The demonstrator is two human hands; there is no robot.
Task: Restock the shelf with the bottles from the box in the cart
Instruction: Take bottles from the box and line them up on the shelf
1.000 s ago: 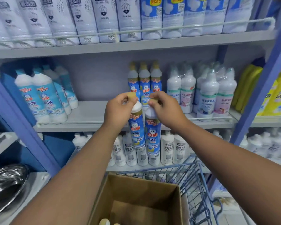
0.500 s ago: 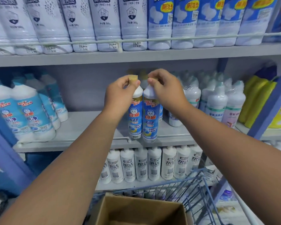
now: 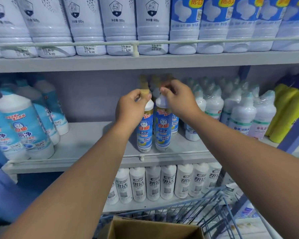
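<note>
Two bottles are at the middle shelf [image 3: 86, 140] and look to be standing on it or just about to, side by side at its front edge; whether their bases bear fully on the board cannot be told. The left hand [image 3: 131, 107] pinches the tan cap of the left bottle [image 3: 145, 128], fingers curled round it, and the right hand [image 3: 178, 99] grips the top of the right bottle [image 3: 163, 130] the same way, its cap hidden under the fingers. Both bottles hang straight below the hands, touching each other. Just beyond the hands stand more bottles of the same kind [image 3: 174, 125], so part of the row is already stocked. Letting go and squaring them up is probably all that remains for this pair. Below the forearms, the box [image 3: 155, 230] sits in the cart [image 3: 219, 209]; its inside is out of view, so how many bottles remain cannot be told.
</note>
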